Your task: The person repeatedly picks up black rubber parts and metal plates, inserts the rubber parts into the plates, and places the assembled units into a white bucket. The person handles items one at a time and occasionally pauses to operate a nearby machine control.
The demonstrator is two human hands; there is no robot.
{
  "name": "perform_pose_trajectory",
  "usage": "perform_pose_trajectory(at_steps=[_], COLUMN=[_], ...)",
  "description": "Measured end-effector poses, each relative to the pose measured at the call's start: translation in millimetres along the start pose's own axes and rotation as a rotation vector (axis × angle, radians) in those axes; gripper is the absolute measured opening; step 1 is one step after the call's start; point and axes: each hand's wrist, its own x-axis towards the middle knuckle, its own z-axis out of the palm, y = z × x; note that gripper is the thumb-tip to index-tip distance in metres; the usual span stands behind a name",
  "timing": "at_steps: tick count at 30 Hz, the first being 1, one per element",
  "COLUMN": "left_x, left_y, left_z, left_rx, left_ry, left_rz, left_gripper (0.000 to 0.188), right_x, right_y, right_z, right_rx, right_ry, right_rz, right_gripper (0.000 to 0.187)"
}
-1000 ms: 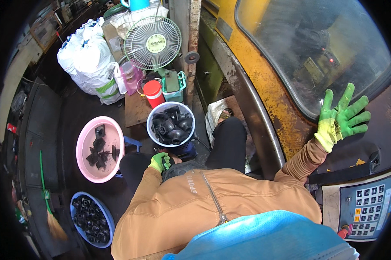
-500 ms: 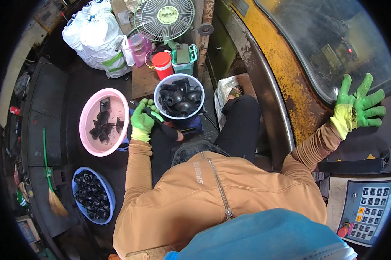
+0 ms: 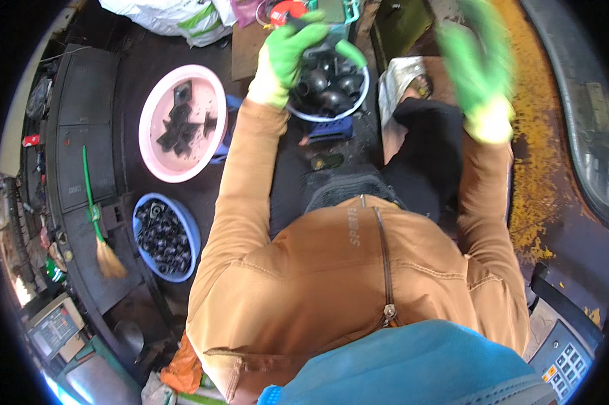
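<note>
My left hand (image 3: 287, 54), in a green glove, reaches into a pale bowl (image 3: 358, 101) of black fittings in front of my knees. Its fingers curl around a dark fitting (image 3: 320, 46) at the bowl's far side. Also gloved in green, my right hand (image 3: 483, 74) is blurred in the air to the right of the bowl, above my black-trousered knee, fingers apart and holding nothing. My orange sleeves and jacket fill the lower middle of the view.
A pink basin (image 3: 162, 165) with a few black pieces and a blue basin (image 3: 191, 233) full of small black fittings stand to my left. A green-handled brush (image 3: 95, 216) lies beside them. A yellow machine body (image 3: 541, 135) rises on the right, with a keypad panel (image 3: 561, 358) below it.
My left hand moved from the pink basin's edge up into the bowl and closed on a fitting. My right hand left the yellow machine and swung in toward the bowl.
</note>
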Motion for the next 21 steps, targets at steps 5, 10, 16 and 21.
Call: perform_pose_trajectory(at_steps=[5, 10, 16, 21], left_x=[32.0, 20.2, 7.6, 0.1], left_y=[-25.9, -67.3, -103.6, -136.9], left_z=[17.9, -4.5, -60.9, -54.6], left_rx=[-0.268, -0.321, 1.247, 1.299], left_ry=[0.000, 0.094, -0.463, -0.511], left_rz=[-0.196, -0.372, -0.706, -0.838], left_gripper=[0.024, 0.027, 0.071, 0.064], right_x=[-7.2, -33.7, -25.3, -32.9], right_y=[39.4, 76.6, 96.1, 98.1], right_z=[148.9, 153.6, 127.5, 142.2], right_rx=[0.814, 0.741, 1.071, 1.131], right_ry=[-0.253, -0.323, 0.032, -0.039], right_rz=[0.632, 0.915, 1.135, 1.147], right_gripper=[0.036, 0.036, 0.022, 0.017])
